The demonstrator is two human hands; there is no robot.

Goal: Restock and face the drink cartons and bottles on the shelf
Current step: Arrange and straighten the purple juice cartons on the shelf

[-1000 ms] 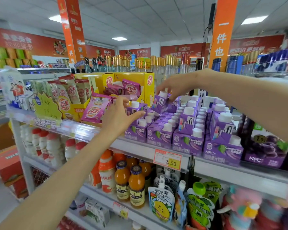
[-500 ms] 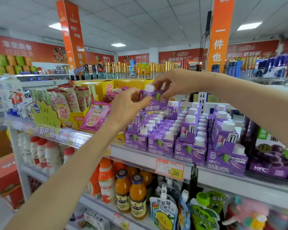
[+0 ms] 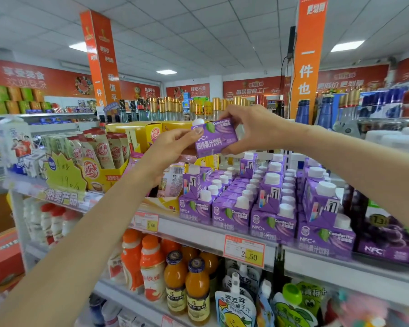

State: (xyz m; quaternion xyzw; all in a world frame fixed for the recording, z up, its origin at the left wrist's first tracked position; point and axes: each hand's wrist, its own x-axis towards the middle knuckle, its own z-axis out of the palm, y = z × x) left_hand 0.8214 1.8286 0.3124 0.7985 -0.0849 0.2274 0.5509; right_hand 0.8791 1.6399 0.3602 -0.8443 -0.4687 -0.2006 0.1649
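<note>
The top carton (image 3: pixel 214 139) is purple with white letters and a green leaf. The shelf cartons (image 3: pixel 273 226) are purple with white caps. The juice bottles (image 3: pixel 197 291) are orange with dark blue caps. The price tag (image 3: pixel 244 253) is red and yellow.

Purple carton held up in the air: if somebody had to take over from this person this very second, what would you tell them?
Hands: the left hand pinches the left end of the purple carton, near its white cap. The right hand grips its right end from above.
Where: the carton is in the air, tilted, above the shelf and in front of the yellow boxes.
Done: rows of matching cartons stand at the shelf front, labels out.
Left: set the held carton into a row, label forward. The stacked cartons showing their sides probably need turning.
</note>
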